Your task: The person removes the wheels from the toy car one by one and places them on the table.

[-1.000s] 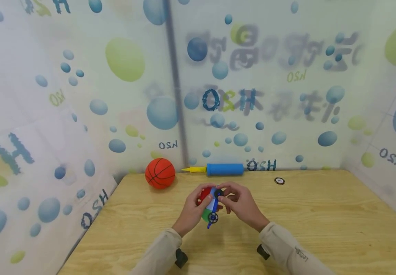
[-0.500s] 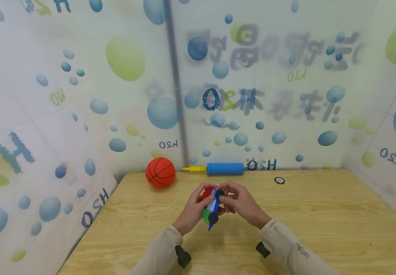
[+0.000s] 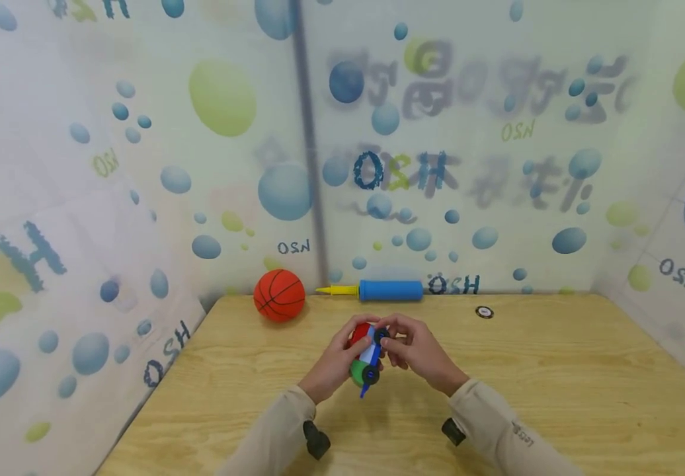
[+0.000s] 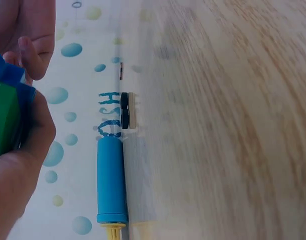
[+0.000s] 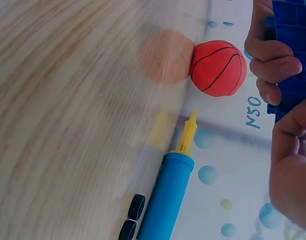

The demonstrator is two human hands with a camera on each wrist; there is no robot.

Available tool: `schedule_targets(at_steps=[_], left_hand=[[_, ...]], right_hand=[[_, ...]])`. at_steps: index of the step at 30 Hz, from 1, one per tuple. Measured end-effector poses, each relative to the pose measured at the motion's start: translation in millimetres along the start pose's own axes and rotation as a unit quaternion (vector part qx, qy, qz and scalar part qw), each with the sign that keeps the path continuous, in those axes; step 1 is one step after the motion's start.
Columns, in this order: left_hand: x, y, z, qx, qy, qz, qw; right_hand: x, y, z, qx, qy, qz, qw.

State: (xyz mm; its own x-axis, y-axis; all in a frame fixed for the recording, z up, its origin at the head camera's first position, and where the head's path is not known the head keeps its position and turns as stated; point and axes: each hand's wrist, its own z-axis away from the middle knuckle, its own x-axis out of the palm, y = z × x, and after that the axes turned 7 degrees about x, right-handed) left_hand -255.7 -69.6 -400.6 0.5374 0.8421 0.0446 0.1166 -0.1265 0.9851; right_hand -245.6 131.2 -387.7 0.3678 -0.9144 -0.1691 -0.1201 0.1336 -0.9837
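Observation:
A toy car (image 3: 367, 354) in red, pale blue, green and dark blue is held up between both hands above the table. The left hand (image 3: 332, 367) grips its body from the left, thumb across the pale blue side. From the other side, the right hand (image 3: 422, 350) pinches a black wheel (image 3: 381, 335) at the far end. A second black wheel (image 3: 370, 375) shows at the near end, beside a thin blue piece sticking out. In the right wrist view the dark blue underside (image 5: 295, 50) faces the camera. Some right-hand fingers are hidden behind the car.
Along the back of the wooden table (image 3: 527, 383) are a red ball (image 3: 280, 295), a blue pump (image 3: 390, 290) with a yellow nozzle, and a round chip (image 3: 484, 312). Loose black wheels (image 5: 137, 206) stand near the pump. Printed sheets wall in the table.
The toy car has turned slightly in the hands, and both hands stay close around it. The whole head view has shifted a little. Ball, pump and chip stay put.

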Motion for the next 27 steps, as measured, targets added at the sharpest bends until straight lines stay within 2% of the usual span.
schedule_targets(at_steps=[5, 10, 15, 21, 27], left_hand=[[3.0, -2.1, -0.7, 0.034, 0.024, -0.076, 0.9963], [8.0, -3.1, -1.3, 0.054, 0.042, -0.125, 0.9898], [13.3, -6.0, -2.5, 0.059, 0.047, -0.139, 0.9875], [17.0, -13.2, -4.0, 0.057, 0.049, -0.148, 0.9862], [17.3, -16.7, -4.0, 0.054, 0.05, -0.157, 0.9848]], right_hand=[[2, 1, -1, 0.0, 0.017, -0.006, 1.0], [3, 1, -1, 0.004, 0.035, -0.007, 0.999], [0, 1, -2, 0.015, 0.04, -0.005, 0.999], [-4, 5, -3, 0.026, 0.024, -0.007, 0.999], [-7, 9, -4, 0.006, 0.007, 0.001, 1.0]])
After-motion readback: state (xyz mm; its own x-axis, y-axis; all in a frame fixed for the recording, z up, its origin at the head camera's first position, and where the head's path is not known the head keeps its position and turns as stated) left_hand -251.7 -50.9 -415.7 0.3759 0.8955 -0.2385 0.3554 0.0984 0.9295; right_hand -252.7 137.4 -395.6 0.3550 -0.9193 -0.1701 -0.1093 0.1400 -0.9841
